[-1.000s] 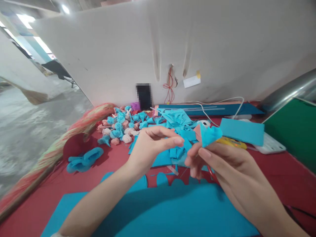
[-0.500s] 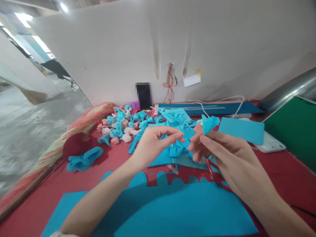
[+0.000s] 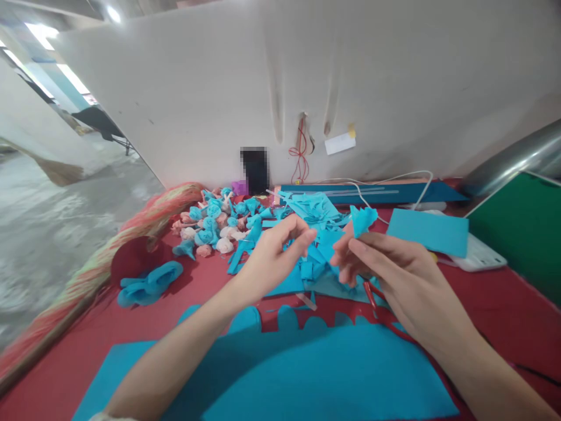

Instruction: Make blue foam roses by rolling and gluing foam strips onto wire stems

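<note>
My right hand (image 3: 385, 263) pinches a small rolled blue felt flower (image 3: 362, 219), held up above a heap of blue felt scraps (image 3: 313, 213). My left hand (image 3: 274, 257) hovers just left of it, thumb and forefinger curled into a pinch over the scraps; I cannot make out anything in it. A red-handled pair of scissors (image 3: 371, 295) lies on the red table (image 3: 61, 362) under my right hand. A large blue felt sheet (image 3: 307, 374) with a scalloped far edge lies in front of me.
A pile of finished blue, pink and white felt flowers (image 3: 214, 225) sits at the back left, with blue petals (image 3: 146, 283) beside a red disc. A blue felt rectangle (image 3: 427, 231) rests on a white device. A white cable, a white board and a green surface (image 3: 521, 234) bound the table.
Both hands moved away from me toward the scrap heap. The right hand carried the flower up and left; the left hand's fingers curled closer into a pinch.
</note>
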`<move>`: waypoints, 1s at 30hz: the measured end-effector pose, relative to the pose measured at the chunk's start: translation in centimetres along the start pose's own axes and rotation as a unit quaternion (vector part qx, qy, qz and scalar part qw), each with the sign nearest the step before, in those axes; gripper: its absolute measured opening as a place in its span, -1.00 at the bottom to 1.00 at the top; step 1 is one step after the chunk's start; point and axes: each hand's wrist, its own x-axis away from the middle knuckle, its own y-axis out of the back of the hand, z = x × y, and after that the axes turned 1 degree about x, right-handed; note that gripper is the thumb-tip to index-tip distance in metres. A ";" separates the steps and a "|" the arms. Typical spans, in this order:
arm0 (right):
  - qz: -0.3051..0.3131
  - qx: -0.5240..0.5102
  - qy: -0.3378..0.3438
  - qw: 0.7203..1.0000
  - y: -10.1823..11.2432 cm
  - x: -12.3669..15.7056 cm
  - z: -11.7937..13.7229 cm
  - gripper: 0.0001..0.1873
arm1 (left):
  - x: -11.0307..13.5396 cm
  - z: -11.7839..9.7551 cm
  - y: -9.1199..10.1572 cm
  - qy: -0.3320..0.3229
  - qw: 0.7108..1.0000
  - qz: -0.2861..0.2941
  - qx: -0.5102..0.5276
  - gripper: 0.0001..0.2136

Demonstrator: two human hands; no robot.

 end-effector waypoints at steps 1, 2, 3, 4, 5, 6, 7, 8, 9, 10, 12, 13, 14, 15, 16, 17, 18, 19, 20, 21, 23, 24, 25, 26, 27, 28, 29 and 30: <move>0.000 0.009 0.005 1.000 0.0 0.0 0.0 -0.81 | 0.0 0.2 0.0 0.000 1.000 0.004 -0.004 -0.69; -0.001 0.020 0.014 1.000 -0.1 0.0 0.1 -0.81 | -0.1 0.3 -0.1 -0.001 1.000 0.010 -0.009 -0.65; -0.004 0.032 0.024 0.999 -0.2 0.1 0.2 -0.81 | -0.1 0.4 -0.1 -0.004 1.000 0.014 -0.014 -0.66; -0.006 0.045 0.036 0.998 -0.2 0.1 0.3 -0.81 | -0.1 0.5 -0.1 -0.009 1.000 0.014 -0.017 -0.72; -0.008 0.059 0.050 0.997 -0.3 0.2 0.4 -0.82 | -0.1 0.5 -0.1 -0.018 1.000 0.006 -0.018 -0.83; -0.011 0.074 0.065 0.995 -0.3 0.3 0.4 -0.82 | -0.1 0.4 -0.1 -0.031 0.999 -0.007 -0.020 -0.91; -0.012 0.087 0.080 0.993 -0.4 0.3 0.5 -0.82 | -0.1 0.4 0.0 -0.047 0.998 -0.023 -0.024 -0.84; -0.013 0.100 0.091 0.991 -0.4 0.4 0.6 -0.82 | 0.0 0.2 0.1 -0.062 0.997 -0.034 -0.029 -0.83; -0.013 0.116 0.103 0.988 -0.4 0.4 0.6 -0.82 | 0.0 0.1 0.1 -0.069 0.996 -0.036 -0.036 -0.90; -0.011 0.133 0.116 0.984 -0.4 0.4 0.6 -0.81 | 0.0 0.0 0.2 -0.066 0.997 -0.034 -0.037 -0.91; -0.006 0.168 0.137 0.976 -0.4 0.4 0.5 -0.79 | 0.2 -0.3 0.2 -0.038 0.999 -0.022 -0.007 -0.89; -0.004 0.183 0.150 0.972 -0.4 0.4 0.4 -0.78 | 0.3 -0.5 0.2 -0.024 0.999 -0.019 0.024 -0.90; -0.002 0.194 0.163 0.967 -0.4 0.4 0.2 -0.77 | 0.4 -0.7 0.2 -0.024 0.998 -0.019 0.057 -0.84; -0.001 0.200 0.176 0.964 -0.4 0.4 0.1 -0.77 | 0.5 -0.9 0.1 -0.040 0.995 -0.020 0.087 -0.79; 0.000 0.201 0.184 0.962 -0.4 0.4 0.0 -0.78 | 0.7 -1.1 0.1 -0.066 0.992 -0.017 0.109 -0.78; 0.000 0.203 0.193 0.960 -0.4 0.5 -0.1 -0.78 | 0.9 -1.4 0.1 -0.100 0.988 -0.011 0.120 -0.83; 0.000 0.203 0.199 0.959 -0.4 0.5 -0.2 -0.78 | 1.1 -1.6 0.1 -0.119 0.985 -0.007 0.128 -0.84; 0.001 0.203 0.199 0.959 -0.4 0.6 -0.2 -0.78 | 1.4 -1.9 0.2 -0.131 0.982 -0.001 0.134 -0.85; 0.001 0.203 0.200 0.959 -0.4 0.7 -0.1 -0.77 | 1.6 -2.1 0.2 -0.135 0.981 0.003 0.139 -0.85; 0.002 0.203 0.199 0.959 -0.5 0.9 0.0 -0.77 | 1.7 -2.3 0.2 -0.131 0.981 0.006 0.143 -0.85; 0.005 0.205 0.191 0.960 -0.6 1.1 0.4 -0.77 | 2.0 -2.5 0.2 -0.128 0.980 0.009 0.150 -0.84; 0.010 0.203 0.184 0.962 -0.7 1.1 0.5 -0.77 | 2.0 -2.6 0.2 -0.128 0.980 0.011 0.154 -0.83; 0.015 0.197 0.177 0.964 -0.7 1.2 0.7 -0.77 | 2.1 -2.5 0.2 -0.130 0.979 0.012 0.160 -0.82; 0.021 0.189 0.168 0.967 -0.8 1.2 0.8 -0.77 | 2.1 -2.5 0.2 -0.131 0.977 0.013 0.165 -0.81; 0.028 0.178 0.161 0.970 -0.9 1.2 0.8 -0.77 | 2.2 -2.5 0.2 -0.133 0.976 0.014 0.171 -0.80; 0.033 0.168 0.157 0.973 -0.9 1.1 0.9 -0.78 | 2.2 -2.4 0.3 -0.134 0.975 0.015 0.176 -0.79; 0.036 0.161 0.153 0.974 -1.0 1.1 0.8 -0.78 | 2.2 -2.4 0.3 -0.136 0.974 0.015 0.180 -0.79; 0.038 0.157 0.150 0.975 -1.0 1.1 0.8 -0.78 | 2.3 -2.4 0.3 -0.137 0.973 0.016 0.184 -0.79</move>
